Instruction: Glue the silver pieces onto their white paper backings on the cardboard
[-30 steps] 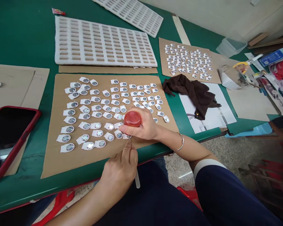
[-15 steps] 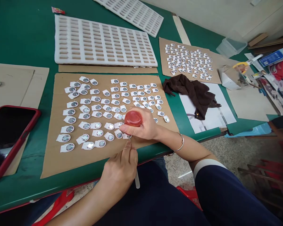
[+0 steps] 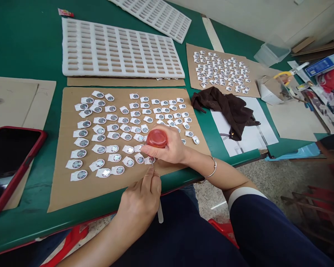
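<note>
My right hand point(image 3: 172, 146) is wrapped round a red, round-ended thing point(image 3: 156, 138), which looks like an upturned bottle; its lower end is hidden by the fingers. Just below it, my left hand point(image 3: 141, 196) pinches a slim tool with a pale flat handle point(image 3: 160, 215). The tool's thin tip reaches up to a small round silver-and-black piece on a white tab point(image 3: 149, 160), under the right hand. Many such pieces lie in loose rows on the brown cardboard sheet point(image 3: 72, 200), several partly covered by the right hand.
A phone in a red case point(image 3: 15, 163) lies at left. Behind the sheet is a white slotted foam tray point(image 3: 122, 50). To the right are a dark brown cloth point(image 3: 228, 111), a second cardboard point(image 3: 192, 70) of similar pieces, a clear plastic box point(image 3: 272, 53) and yellow-handled scissors point(image 3: 284, 75).
The view has shifted very slightly. Both hands keep their holds and hardly move; the piece at the tool's tip shows a little more clearly now.
</note>
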{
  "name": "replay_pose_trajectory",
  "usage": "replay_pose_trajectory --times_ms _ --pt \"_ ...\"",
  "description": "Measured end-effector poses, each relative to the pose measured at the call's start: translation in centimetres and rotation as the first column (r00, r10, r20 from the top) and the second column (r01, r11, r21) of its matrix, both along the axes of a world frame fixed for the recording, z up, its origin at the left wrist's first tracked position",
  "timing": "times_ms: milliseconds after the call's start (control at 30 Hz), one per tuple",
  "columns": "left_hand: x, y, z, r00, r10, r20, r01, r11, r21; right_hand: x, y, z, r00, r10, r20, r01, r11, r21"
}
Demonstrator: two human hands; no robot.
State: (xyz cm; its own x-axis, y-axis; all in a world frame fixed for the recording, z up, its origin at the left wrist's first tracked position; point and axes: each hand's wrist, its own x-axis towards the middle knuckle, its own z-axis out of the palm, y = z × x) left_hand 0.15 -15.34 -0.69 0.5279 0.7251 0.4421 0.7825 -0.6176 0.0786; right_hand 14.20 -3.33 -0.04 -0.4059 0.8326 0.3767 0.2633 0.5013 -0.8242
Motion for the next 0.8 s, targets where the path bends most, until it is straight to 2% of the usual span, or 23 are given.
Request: replay_pose_trajectory --times_ms 200,400,600,800 --pt "-0.5 0.2 -0.1 0.999 -0.017 0.033 0.018 1.000 -0.022 0.0 0.0 0.1 0.999 -0.017 0.032 0.016 1.000 0.024" --pt "-1.1 0.9 0.6 0.994 -0.017 0.110 0.021 0.999 -0.037 0.1 0.1 0.1 0.997 -0.019 0.076 0.017 0.999 0.033" --pt "-1.9 1.4 0.8 0.974 -0.034 0.226 0.075 0.982 -0.176 0.2 0.0 0.2 0.995 -0.009 0.099 0.005 0.999 0.050" --pt "-2.6 1.9 0.7 0.955 -0.043 0.293 0.108 0.972 -0.209 0.3 0.0 0.2 0.995 0.002 0.098 -0.009 0.997 0.071"
